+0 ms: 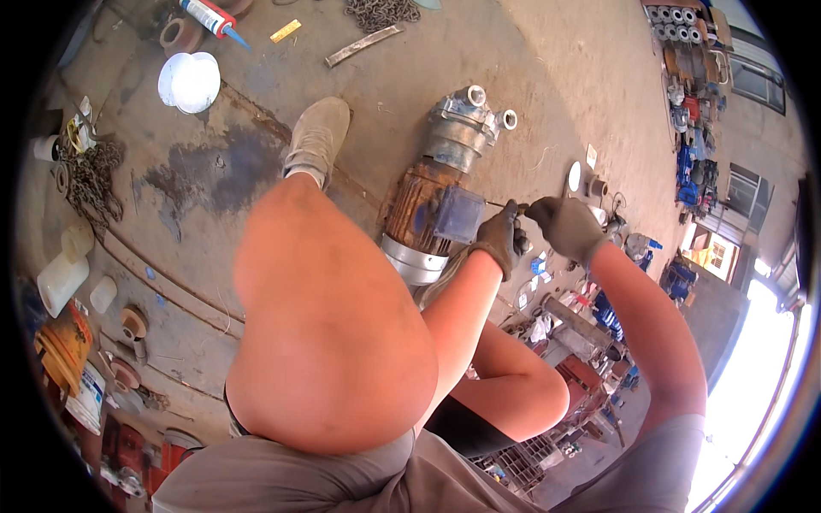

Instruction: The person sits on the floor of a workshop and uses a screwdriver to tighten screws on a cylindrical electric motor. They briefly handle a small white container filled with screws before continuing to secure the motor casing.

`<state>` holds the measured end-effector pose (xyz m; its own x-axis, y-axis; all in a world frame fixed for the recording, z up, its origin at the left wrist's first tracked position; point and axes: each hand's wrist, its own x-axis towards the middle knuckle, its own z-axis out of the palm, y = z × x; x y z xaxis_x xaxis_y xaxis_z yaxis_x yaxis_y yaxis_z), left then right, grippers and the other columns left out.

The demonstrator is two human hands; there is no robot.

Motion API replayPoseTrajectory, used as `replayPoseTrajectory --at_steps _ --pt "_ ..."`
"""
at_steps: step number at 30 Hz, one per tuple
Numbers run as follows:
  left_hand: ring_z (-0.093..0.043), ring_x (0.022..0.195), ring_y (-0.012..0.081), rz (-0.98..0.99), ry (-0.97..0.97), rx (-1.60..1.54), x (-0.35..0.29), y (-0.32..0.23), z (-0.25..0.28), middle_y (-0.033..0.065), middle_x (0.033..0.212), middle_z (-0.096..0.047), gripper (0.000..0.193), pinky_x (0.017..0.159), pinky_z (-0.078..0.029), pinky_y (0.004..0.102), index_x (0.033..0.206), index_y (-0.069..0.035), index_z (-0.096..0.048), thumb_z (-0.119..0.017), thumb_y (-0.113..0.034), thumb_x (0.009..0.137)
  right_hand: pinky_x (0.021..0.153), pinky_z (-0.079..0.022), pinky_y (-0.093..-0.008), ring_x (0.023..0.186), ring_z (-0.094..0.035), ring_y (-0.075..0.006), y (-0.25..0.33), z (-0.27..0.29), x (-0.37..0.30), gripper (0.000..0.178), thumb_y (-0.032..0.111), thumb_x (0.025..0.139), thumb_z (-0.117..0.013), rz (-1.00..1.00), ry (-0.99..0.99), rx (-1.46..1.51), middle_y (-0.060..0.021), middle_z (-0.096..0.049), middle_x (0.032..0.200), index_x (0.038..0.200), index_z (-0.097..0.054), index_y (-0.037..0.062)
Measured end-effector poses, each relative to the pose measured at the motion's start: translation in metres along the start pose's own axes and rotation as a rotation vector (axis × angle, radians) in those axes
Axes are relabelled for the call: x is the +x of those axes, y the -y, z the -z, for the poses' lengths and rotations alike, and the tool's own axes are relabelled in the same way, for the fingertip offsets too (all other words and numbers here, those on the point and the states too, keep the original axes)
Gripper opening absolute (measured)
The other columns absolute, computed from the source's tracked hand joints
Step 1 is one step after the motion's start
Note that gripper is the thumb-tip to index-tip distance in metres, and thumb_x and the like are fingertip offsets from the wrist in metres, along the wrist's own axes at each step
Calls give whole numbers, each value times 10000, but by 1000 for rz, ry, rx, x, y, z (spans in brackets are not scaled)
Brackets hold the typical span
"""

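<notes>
A motor with a rusty finned body lies on the floor in front of me, joined to a metallic pump head with two round ports. On the motor's side sits a blue terminal box. Just right of that box is my left hand, in a dark glove with its fingers curled. My right hand, gloved too, reaches in from the right with fingertips pinched close to the left hand. A thin dark piece shows between the two hands, too small to name.
A white hard hat, a sealant cartridge and a chain lie at the far side. Another chain pile and a white plastic jug are at left. Parts and tools clutter the right, around a metal cylinder.
</notes>
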<state>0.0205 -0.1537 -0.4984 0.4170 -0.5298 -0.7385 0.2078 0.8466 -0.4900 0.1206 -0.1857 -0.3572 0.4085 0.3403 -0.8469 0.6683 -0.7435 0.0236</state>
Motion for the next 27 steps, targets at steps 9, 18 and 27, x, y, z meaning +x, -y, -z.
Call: replayPoseTrajectory --at_steps 9,18,27 --pt "-359 543 56 22 57 29 11 -6 10 -80 669 -410 299 495 -350 215 1110 -109 -710 -529 -347 1134 611 -543 -479 676 -714 -387 7 -3 -10 304 338 1040 -586 156 -123 -352 -196 -720 803 1196 -717 113" --pt "-351 533 64 45 120 -3 15 -7 9 -87 647 -402 307 492 -352 224 1108 -119 -712 -536 -368 1131 692 -558 -437 784 -737 -336 -13 -44 -8 381 359 1050 -551 -128 -450 22 -163 -737 840 1318 -697 131" --pt "-392 565 79 34 143 2 7 -6 11 -65 672 -432 274 510 -370 257 1084 -111 -702 -559 -341 1123 578 -492 -387 621 -617 -161 -27 -23 9 436 363 1085 -497 -669 149 1213 -85 -597 697 1124 -742 6"
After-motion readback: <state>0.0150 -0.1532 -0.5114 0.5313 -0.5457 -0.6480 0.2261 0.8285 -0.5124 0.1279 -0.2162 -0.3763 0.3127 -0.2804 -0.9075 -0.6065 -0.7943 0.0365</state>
